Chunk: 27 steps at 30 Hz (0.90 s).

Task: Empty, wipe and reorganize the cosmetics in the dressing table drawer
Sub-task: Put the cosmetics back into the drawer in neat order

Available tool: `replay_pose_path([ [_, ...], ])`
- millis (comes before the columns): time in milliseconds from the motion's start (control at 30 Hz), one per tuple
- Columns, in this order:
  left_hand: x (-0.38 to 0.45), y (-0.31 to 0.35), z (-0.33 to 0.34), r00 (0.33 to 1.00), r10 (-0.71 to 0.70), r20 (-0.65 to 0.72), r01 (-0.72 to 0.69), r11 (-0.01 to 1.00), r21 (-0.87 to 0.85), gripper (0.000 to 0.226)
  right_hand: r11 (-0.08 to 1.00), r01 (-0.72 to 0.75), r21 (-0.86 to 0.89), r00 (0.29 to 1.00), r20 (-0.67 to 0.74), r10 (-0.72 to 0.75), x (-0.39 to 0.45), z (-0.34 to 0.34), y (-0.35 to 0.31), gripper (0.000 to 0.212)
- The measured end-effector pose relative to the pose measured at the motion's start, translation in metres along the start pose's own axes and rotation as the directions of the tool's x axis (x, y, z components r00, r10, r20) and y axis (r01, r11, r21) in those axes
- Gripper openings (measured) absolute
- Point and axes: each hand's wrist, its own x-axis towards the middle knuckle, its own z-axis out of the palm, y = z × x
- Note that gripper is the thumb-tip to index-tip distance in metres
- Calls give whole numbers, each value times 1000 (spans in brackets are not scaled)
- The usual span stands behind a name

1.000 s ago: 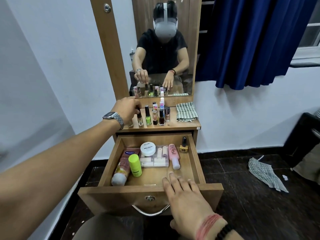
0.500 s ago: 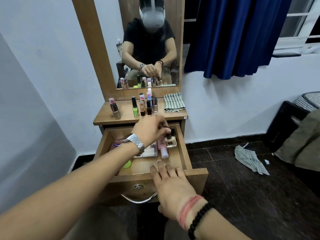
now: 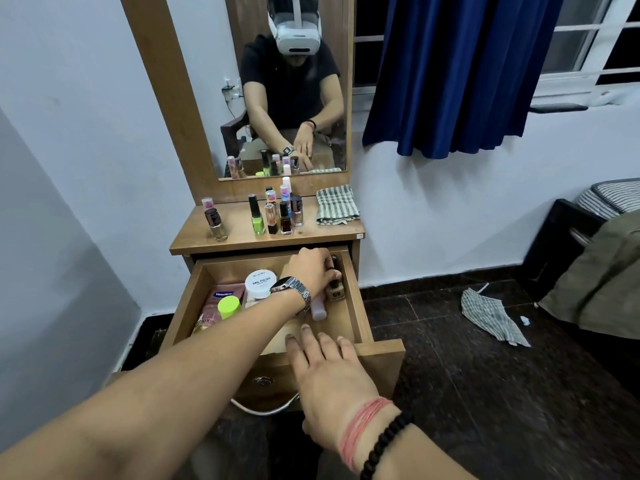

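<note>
The wooden drawer (image 3: 360,306) of the dressing table stands pulled out. My left hand (image 3: 311,270) reaches into its back right corner and grips the black cap of a nail polish bottle (image 3: 336,292) with a tan body. My right hand (image 3: 325,368) rests flat on the drawer's front edge, fingers straight. Inside lie a white nail polish remover jar (image 3: 260,283), a pink tube (image 3: 218,304), a lime-capped bottle (image 3: 229,306) and a pale pink tube (image 3: 318,310). Several nail polish bottles (image 3: 273,216) stand on the tabletop (image 3: 239,242).
A folded checked cloth (image 3: 336,206) lies on the tabletop's right end. A mirror (image 3: 294,88) rises behind it. Another checked cloth (image 3: 491,315) lies on the dark floor to the right, near a bed (image 3: 602,244). A blue curtain (image 3: 460,71) hangs by the window.
My left hand left the tabletop bottles, dropped into the drawer and took hold of the nail polish bottle in the back right corner. My right hand stayed on the drawer front.
</note>
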Motion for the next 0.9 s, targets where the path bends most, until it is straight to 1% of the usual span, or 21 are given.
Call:
replay_pose_path([
  [200, -1, 9, 8, 995, 46, -84, -39, 995, 92, 23, 1000, 0, 12, 1000, 0, 0, -1, 0, 1, 78],
  [333, -1, 10, 8, 992, 89, -86, -78, 990, 119, 27, 1000, 4, 1, 1000, -1, -4, 0, 0, 1, 79],
  [467, -6, 4, -12, 977, 175, -124, -157, 978, 140, 28, 1000, 5, -4, 1000, -5, -5, 0, 0, 1, 83],
  [567, -9, -7, -43, 943, 249, -223, -225, 966, 128, 16, 1000, 12, -29, 1000, -3, -12, -2, -1, 2, 94],
  [633, -6, -21, -72, 902, 269, -339, -239, 963, 127, 8, 999, 15, -30, 1000, 0, -15, -3, -1, 1, 96],
  [700, 2, -38, -102, 850, 247, -465, -222, 969, 109, 8, 999, 15, -28, 1000, 1, -15, -2, -1, 0, 94],
  [767, 12, -56, -124, 829, 190, -525, -175, 981, 79, 15, 1000, 14, -23, 1000, 3, -14, -1, -1, 0, 92],
  [833, 22, -69, -137, 853, 167, -494, -124, 985, 119, 25, 1000, 17, -15, 1000, -1, -17, -1, -1, 0, 92],
  [900, 29, -77, -141, 899, 173, -401, -105, 977, 186, 32, 1000, 21, -17, 1000, -4, -21, -1, 0, 0, 92],
])
